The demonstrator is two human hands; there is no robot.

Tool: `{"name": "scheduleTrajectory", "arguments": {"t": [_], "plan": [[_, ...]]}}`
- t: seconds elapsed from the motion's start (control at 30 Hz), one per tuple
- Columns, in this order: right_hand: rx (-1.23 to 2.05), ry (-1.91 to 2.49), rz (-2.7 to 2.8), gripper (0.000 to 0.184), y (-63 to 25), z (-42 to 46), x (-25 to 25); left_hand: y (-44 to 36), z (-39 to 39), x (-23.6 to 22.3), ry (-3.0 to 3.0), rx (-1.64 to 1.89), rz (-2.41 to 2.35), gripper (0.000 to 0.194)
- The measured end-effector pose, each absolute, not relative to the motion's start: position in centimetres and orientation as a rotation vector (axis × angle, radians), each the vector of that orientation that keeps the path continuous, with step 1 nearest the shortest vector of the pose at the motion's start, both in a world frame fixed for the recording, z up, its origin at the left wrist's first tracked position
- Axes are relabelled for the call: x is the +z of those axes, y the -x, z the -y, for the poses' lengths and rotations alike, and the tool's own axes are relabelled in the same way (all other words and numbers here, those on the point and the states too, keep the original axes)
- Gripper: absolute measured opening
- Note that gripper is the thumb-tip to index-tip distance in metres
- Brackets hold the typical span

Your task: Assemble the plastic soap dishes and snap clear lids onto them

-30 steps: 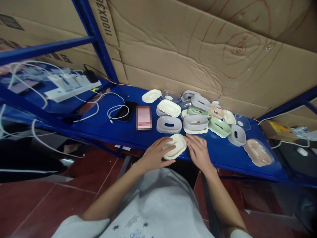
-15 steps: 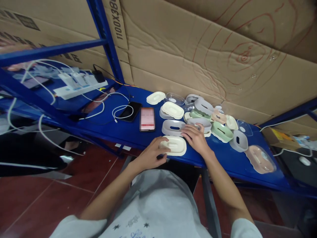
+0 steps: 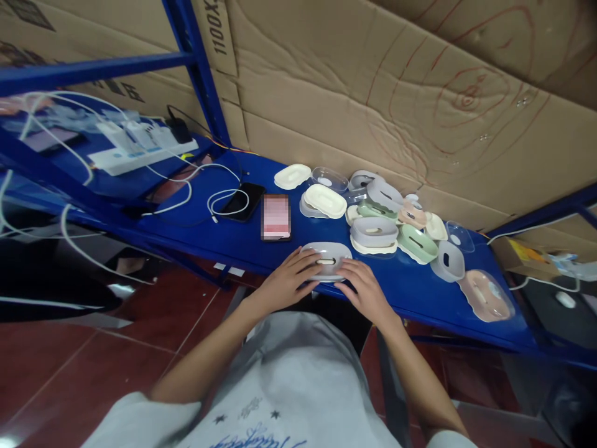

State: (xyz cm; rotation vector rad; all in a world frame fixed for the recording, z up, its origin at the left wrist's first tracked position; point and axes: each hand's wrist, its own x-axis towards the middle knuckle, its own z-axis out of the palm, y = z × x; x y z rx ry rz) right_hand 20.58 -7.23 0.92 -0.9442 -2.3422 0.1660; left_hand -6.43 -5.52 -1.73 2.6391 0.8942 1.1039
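Note:
A grey oval soap dish tray lies near the table's front edge. It sits over the cream base, whose raised middle shows through the tray's slot. My left hand grips the tray's left end, fingers over the rim and thumb at the near side. On the right end, my right hand holds it the same way, fingers bent against the rim. Just beyond stands another grey tray on a cream scalloped base. A cream piece rests on a grey one farther back.
Green trays, a grey tray and a pink soap dish spread to the right. Clear lids lie behind. A phone with a lit screen, a dark phone, white cables and a power strip occupy the left.
The grey tray has come from behind the cream base to on top of it. My right hand moved nearer with it, and my left hand shifted onto the tray's left end.

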Motion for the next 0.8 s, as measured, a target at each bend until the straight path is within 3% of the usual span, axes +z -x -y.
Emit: {"name": "scheduleTrajectory", "arguments": {"t": [0.17, 0.37, 0.53, 0.67, 0.8], "plan": [[0.239, 1.01, 2.303, 0.031, -22.1, 7.0, 1.1, 6.3, 5.7, -1.5, -2.605, 1.093, -0.942, 0.031], [-0.164, 1.447, 2.157, 0.029, -26.3, 5.3, 1.6, 6.2, 5.8, -1.2, -2.587, 1.091, -0.958, 0.029], [-0.27, 1.546, 2.179, 0.034, -27.0, 4.1, 0.6, 6.1, 5.9, -1.3, -2.584, 1.08, -0.978, 0.027], [-0.185, 1.564, 2.163, 0.026, -27.1, 3.2, 0.9, 6.1, 5.8, -1.4, -2.59, 1.083, -0.965, 0.027], [0.112, 1.468, 1.982, 0.027, -27.3, 2.7, 2.5, 6.1, 5.9, -1.4, -2.576, 1.107, -0.955, 0.03]]}}
